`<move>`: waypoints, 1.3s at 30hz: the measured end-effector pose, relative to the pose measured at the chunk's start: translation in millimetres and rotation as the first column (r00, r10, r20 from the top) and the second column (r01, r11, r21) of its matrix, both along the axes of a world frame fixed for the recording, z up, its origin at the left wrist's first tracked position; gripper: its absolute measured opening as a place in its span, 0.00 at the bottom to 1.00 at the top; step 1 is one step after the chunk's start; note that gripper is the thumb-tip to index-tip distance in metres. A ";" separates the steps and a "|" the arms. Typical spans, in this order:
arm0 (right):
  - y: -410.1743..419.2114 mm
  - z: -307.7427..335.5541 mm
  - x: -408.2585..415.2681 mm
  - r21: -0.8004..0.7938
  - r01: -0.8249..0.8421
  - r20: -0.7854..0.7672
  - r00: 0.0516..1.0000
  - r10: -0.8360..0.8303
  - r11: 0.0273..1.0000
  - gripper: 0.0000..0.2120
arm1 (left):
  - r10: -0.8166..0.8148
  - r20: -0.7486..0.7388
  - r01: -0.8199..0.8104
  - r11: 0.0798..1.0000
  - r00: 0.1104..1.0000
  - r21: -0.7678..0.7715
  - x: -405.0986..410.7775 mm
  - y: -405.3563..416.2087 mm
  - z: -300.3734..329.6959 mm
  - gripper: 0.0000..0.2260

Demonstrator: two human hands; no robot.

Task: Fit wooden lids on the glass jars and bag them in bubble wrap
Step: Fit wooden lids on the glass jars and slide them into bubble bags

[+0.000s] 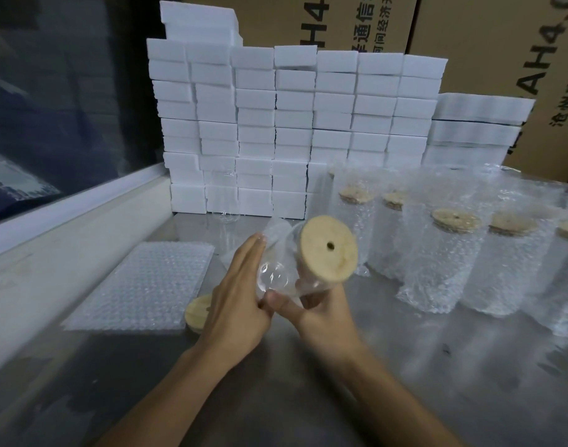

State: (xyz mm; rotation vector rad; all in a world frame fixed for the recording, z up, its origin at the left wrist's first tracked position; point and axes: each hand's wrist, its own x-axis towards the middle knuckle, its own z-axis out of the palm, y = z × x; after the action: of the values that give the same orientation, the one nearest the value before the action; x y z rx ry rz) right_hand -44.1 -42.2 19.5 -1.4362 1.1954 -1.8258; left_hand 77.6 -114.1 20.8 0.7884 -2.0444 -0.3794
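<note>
A glass jar (286, 269) with a wooden lid (328, 249) already fitted is held above the surface (405, 366), tilted so that its long axis runs from the clear base at lower left to the lid at upper right, the lid's face with its small centre hole turned towards the camera. The jar is gripped from below by the right hand (321, 312), thumb and fingers curled round the glass near the base. The left hand (240, 295) is laid flat against the jar's left side and base, its fingers straight and together, nothing being pinched. Both hands are thus in contact with the jar; it is carried by the right.

The stack of flat bubble wrap bags (140, 285) lies on the surface to the left, just beside the left hand and nearer to it than to the right. It is judged that a bag would most readily be picked up by the left hand and the jar slid in base first along its axis. A spare wooden lid (195, 312) is seen half hidden between the bags and the left wrist, and an unlidded glass (223, 201) stands behind. Bagged jars (437, 246) are ranged upright on the right, well apart from the bags, before stacked white foam blocks (292, 124) and cardboard cartons (489, 43)
</note>
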 end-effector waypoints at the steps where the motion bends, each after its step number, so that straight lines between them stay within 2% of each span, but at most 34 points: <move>1: 0.4 -0.4 -0.5 0.011 0.042 -0.046 0.998 -0.042 0.999 0.24 | 0.009 0.001 -0.009 1.000 1.000 0.008 -1.4 0.7 -0.4 0.39; 3: 2.0 -2.0 -3.4 0.030 0.083 -0.117 0.990 -0.079 0.996 0.21 | 0.021 0.012 -0.021 1.000 1.000 0.004 -3.7 0.1 -1.3 0.39; 5: 4.3 0.7 -5.9 0.066 0.009 -0.107 0.994 -0.002 0.998 0.21 | 0.019 0.040 -0.018 1.000 0.999 -0.012 -3.5 -2.3 0.1 0.35; 6: 5.5 3.2 -6.0 0.089 -0.049 -0.097 0.994 0.058 0.995 0.27 | 0.013 0.060 -0.012 1.000 0.998 -0.011 -2.7 -4.0 1.3 0.33; 8: 8.4 9.8 -5.2 0.166 -0.154 -0.040 0.986 0.163 0.974 0.48 | 0.014 0.072 -0.015 1.000 0.997 0.018 -0.8 -5.8 3.0 0.34; 9: 10.2 13.3 -4.4 0.184 -0.207 0.026 0.978 0.205 0.961 0.56 | 0.020 0.052 -0.022 0.999 0.998 0.039 0.1 -5.8 3.5 0.35; 10: 12.5 15.9 -3.9 0.190 -0.259 0.090 0.965 0.246 0.947 0.58 | 0.026 0.029 -0.028 0.998 0.999 0.059 1.2 -5.3 3.7 0.37; 12: 15.8 19.5 -6.7 0.194 -0.361 0.198 0.925 0.324 0.912 0.54 | 0.034 0.010 -0.035 0.996 0.999 0.082 2.8 -2.5 3.4 0.39; 15: 14.0 18.8 -12.8 0.182 -0.430 0.324 0.875 0.359 0.884 0.40 | 0.038 0.013 -0.038 0.997 0.999 0.067 3.5 -1.0 1.7 0.41; 18: 10.6 13.1 -14.2 0.270 -0.326 0.283 0.926 0.249 0.906 0.36 | 0.009 0.054 -0.010 1.000 0.999 0.018 2.4 0.4 0.6 0.42; 23: 6.2 2.9 -18.1 0.387 -0.147 0.200 0.977 0.073 0.910 0.52 | -0.030 0.113 0.035 0.998 0.993 -0.045 4.0 5.8 3.4 0.41; 27: -0.1 -3.1 -22.6 0.357 0.007 0.147 0.987 -0.064 0.934 0.40 | -0.081 0.176 0.095 0.993 0.981 -0.070 0.8 17.2 9.9 0.40; 30: 0.9 -5.0 -23.8 0.357 0.143 0.020 0.987 -0.161 0.923 0.37 | -0.125 0.255 0.161 0.979 0.959 -0.127 -4.9 25.4 9.4 0.42; 32: 2.1 -6.0 -25.0 0.347 0.281 -0.128 0.959 -0.252 0.895 0.29 | -0.169 0.266 0.216 0.963 0.949 -0.159 -8.1 29.5 8.2 0.42; 34: 4.2 -5.4 -23.8 0.307 0.448 -0.324 0.879 -0.351 0.840 0.17 | -0.197 0.277 0.254 0.949 0.940 -0.188 -10.0 32.5 7.9 0.41; 36: 4.9 -4.9 -23.0 0.255 0.559 -0.424 0.798 -0.428 0.789 0.17 | -0.219 0.269 0.279 0.938 0.938 -0.207 -9.7 32.7 9.0 0.41; 39: 3.6 -7.8 -26.3 0.191 0.624 -0.463 0.738 -0.491 0.758 0.21 | -0.221 0.242 0.284 0.920 0.945 -0.269 -6.4 28.5 12.0 0.39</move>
State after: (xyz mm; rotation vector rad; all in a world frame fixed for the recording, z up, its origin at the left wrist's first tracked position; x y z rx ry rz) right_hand -70.4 -38.6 11.7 -1.3510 2.2454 -1.5925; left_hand 71.2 -85.6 32.8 0.3875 -2.3393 -0.1230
